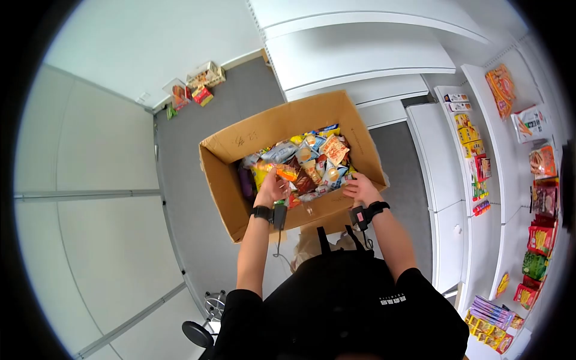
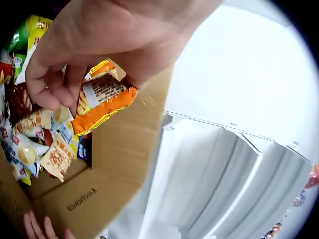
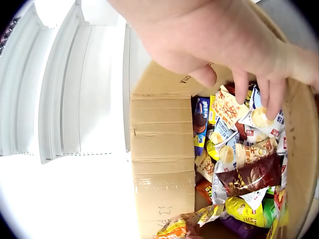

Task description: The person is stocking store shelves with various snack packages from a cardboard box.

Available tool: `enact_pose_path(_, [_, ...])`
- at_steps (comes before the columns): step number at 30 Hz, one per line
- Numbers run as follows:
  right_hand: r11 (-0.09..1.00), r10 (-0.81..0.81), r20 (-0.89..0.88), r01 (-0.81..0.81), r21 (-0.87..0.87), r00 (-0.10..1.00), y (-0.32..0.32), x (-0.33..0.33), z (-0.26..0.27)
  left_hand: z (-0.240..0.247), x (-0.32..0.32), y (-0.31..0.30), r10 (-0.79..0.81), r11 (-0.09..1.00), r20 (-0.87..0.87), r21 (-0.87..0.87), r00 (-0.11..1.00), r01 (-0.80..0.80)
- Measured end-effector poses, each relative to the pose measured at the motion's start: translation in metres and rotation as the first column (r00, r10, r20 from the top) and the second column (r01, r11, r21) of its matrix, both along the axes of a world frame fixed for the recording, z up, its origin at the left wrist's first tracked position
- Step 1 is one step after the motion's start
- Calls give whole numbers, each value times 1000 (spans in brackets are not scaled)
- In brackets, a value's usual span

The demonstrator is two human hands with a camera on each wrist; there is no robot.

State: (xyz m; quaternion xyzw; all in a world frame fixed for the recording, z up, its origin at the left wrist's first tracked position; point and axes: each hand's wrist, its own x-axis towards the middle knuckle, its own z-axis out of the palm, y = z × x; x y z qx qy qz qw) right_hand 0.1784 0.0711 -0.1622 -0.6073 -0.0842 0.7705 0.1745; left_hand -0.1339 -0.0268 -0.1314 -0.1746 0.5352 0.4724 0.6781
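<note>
A large cardboard box (image 1: 279, 123) full of packaged snacks stands in front of the person. The left hand (image 1: 274, 187) is over its near left part, pinching an orange and yellow snack packet (image 1: 287, 173). In the left wrist view, the left hand (image 2: 109, 45) has thumb and fingers on the packet (image 2: 102, 107), its printed back showing. The right hand (image 1: 362, 188) is at the box's near right side, fingers loosely spread. In the right wrist view, the right hand (image 3: 224, 50) hangs over white packets (image 3: 261, 117) and holds nothing; whether its fingertips touch them, I cannot tell.
White shelves (image 1: 360, 57) stand beyond the box. Shelving at the right holds yellow boxes (image 1: 470, 135) and red packets (image 1: 540, 240). More goods (image 1: 203, 95) lie on the floor by the far wall. A wheeled stool (image 1: 198, 334) is at the lower left.
</note>
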Motion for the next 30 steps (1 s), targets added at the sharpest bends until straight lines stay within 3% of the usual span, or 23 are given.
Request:
enact_pose_path(2, [999, 1, -43, 1, 45, 999, -3, 10, -1, 30, 25, -3, -116, 987, 0, 115, 993, 115])
enact_pose_path(4, [990, 139, -52, -140, -12, 989, -4, 23, 50, 79, 61, -3, -202, 959, -78, 187, 976, 213])
enact_pose_path(6, [971, 233, -110, -236, -20, 966, -1, 45, 76, 112, 90, -1, -300, 898, -43, 323, 953, 298])
enact_pose_path(10, [971, 236, -384, -229, 63, 893, 17, 97, 114, 179, 161, 10, -507, 741, -36, 492, 861, 456])
enact_pose_path(12, [987, 160, -455, -152, 55, 876, 24, 122, 128, 200, 195, 13, -532, 709, -100, 489, 841, 507])
enact_pose_path(17, [996, 40, -617, 20, 90, 786, 33, 191, 142, 213, 260, 21, -649, 635, -12, 543, 761, 550])
enact_pose_path(21, [907, -18, -693, 303, 292, 721, 21, 234, 157, 233, 299, 21, -720, 543, -159, 477, 675, 691])
enact_pose_path(25, [872, -137, -666, 409, 270, 733, 20, 292, 142, 240, 328, 33, -719, 587, -103, 441, 688, 679])
enact_pose_path(27, [855, -223, -630, 459, 239, 744, 16, 320, 153, 217, 329, 37, -728, 577, -73, 470, 681, 668])
enact_pose_path(30, [820, -218, -586, 472, 325, 781, 13, 341, 170, 208, 335, 36, -741, 568, -55, 480, 669, 669])
